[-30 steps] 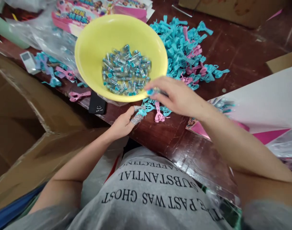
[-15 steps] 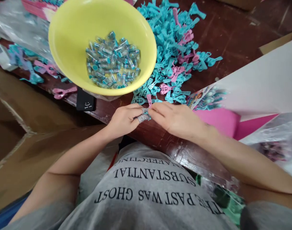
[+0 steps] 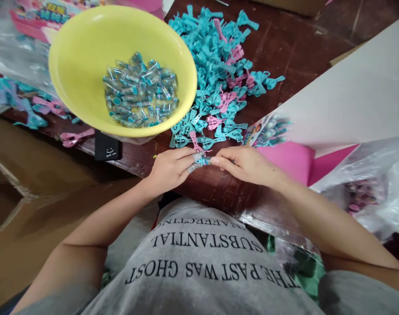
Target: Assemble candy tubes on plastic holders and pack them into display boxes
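Observation:
My left hand, with grey tape round its thumb and a finger, is closed on a small blue plastic piece, mostly hidden by the fingers. Pinched in my right hand is a small clear tube with blue on it, its end meeting the blue piece. Both hands are held close together over the front of the table. Just beyond the fingertips lies a pink plastic piece. A pile of blue plastic pieces with some pink ones spreads behind it. Many similar tubes lie in a yellow basin.
A black phone-like slab and another pink piece lie near the table edge, left. On the right stands an open white and pink box beside a clear plastic bag. Cardboard boxes are at lower left.
My right hand has come from the basin's rim with a tube down to my left hand. The tube's end now meets the blue piece. The view has shifted, so the basin appears further left.

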`<state>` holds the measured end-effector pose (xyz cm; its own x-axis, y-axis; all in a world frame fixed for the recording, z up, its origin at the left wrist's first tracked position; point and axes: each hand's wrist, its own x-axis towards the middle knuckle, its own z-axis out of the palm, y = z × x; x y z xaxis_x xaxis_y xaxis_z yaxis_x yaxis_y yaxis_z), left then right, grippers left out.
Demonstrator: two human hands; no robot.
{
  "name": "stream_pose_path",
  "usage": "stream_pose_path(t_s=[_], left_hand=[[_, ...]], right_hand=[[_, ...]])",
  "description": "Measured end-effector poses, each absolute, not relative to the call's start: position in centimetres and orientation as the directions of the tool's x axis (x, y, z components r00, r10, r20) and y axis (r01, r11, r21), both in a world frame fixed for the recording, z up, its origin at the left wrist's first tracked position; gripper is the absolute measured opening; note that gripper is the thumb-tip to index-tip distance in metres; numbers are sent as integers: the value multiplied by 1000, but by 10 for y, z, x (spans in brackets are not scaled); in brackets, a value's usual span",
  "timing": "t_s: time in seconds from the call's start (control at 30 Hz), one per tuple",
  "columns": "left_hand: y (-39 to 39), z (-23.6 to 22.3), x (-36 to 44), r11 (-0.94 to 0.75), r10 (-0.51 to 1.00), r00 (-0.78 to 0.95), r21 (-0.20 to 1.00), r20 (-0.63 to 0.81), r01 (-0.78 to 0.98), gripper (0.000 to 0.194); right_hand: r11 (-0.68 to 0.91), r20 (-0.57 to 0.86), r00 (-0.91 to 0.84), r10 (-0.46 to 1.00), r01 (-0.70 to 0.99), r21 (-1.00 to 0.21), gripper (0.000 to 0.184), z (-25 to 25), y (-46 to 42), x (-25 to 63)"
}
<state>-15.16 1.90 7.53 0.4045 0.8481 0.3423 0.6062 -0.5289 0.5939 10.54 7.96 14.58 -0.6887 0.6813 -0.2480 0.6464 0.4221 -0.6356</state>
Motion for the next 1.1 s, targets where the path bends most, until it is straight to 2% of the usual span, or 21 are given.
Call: stream_pose_path(t_s=[0.1, 0.17, 0.23, 0.33, 0.47, 0.57, 0.63, 0.73, 0.87, 0.93, 1.03, 1.1], left_hand=[[20, 79, -141, -386, 914, 318, 783, 252, 488, 26], [20, 80, -132, -215, 952, 280, 918, 122, 334, 25], [21, 79, -122, -48, 963, 269, 984, -1, 174, 31], [22, 73, -102, 84, 967, 238, 996, -88, 24, 43], [24, 69, -77, 213, 958, 220, 970, -184, -116, 44], [25, 72, -65, 311, 931, 259, 930, -257, -197, 47], [26, 74, -62, 321, 926, 267, 930, -267, -182, 46], [26, 75, -64, 280, 927, 288, 955, -241, -100, 38], [28, 74, -65, 221, 923, 333, 974, -192, -49, 30], [29, 73, -64, 187, 928, 335, 982, -165, -35, 30], [28, 73, -62, 123, 942, 316, 992, -116, -2, 28], [26, 75, -62, 51, 945, 321, 998, -64, 48, 25]], right_hand=[[210, -240, -587, 773, 594, -776, 54, 141, 74, 115], [95, -198, -487, 850, 514, -853, 46, 136, 67, 127], [35, -166, -419, 893, 431, -902, 39, 130, 58, 138], [29, -68, -314, 947, 294, -955, 37, 115, 41, 145], [145, 146, -15, 989, -57, -988, 23, 87, 25, 126], [169, 157, 80, 984, -170, -971, 26, 71, 19, 111], [130, 121, 73, 990, -128, -983, 28, 66, 16, 110], [101, 100, -56, 993, 12, -995, 31, 69, 12, 124], [211, 147, -261, 954, 237, -948, 37, 88, 12, 154], [254, 152, -314, 937, 317, -913, 33, 97, 14, 164], [236, 98, -342, 935, 390, -890, 27, 103, 18, 170], [152, 16, -344, 939, 373, -915, 31, 102, 19, 171]])
